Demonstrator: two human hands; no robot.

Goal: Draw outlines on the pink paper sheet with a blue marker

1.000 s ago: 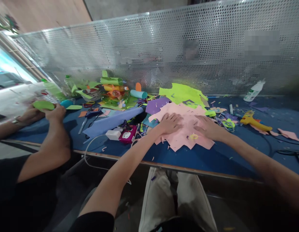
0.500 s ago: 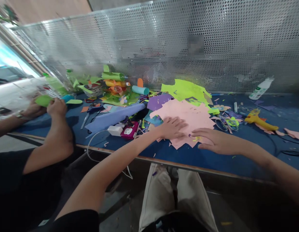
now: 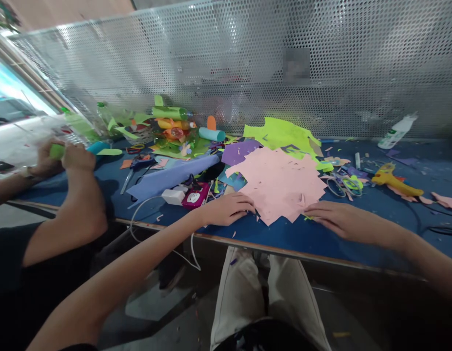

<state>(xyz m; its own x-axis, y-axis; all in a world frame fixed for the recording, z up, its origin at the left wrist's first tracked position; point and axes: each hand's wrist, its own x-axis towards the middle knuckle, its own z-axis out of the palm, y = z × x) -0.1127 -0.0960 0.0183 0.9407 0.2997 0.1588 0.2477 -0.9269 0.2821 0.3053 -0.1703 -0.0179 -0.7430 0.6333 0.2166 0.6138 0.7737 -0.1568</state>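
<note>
A large jagged-edged sheet of pink paper lies flat before me, with small marks and a tiny folded pink bit on its surface. My left hand rests at the sheet's lower left edge, fingers stretched and slightly bent, holding nothing that I can see. At the lower right edge is my right hand, its fingers extended and the fingertips touching the margin. Yellow-green paper scraps lie by those fingertips. Behind the pink sheet are lime-green paper and purple paper.
Scissors, a yellow glue gun and a white bottle are at right. A blue paper roll, a magenta box and a white cable sit at left. A co-worker's hands hold green paper. Perforated metal stands behind.
My left hand has slid left off the pink sheet's middle to its edge. My right hand has moved right, and the yellow-green scraps have shifted with it to the sheet's margin.
</note>
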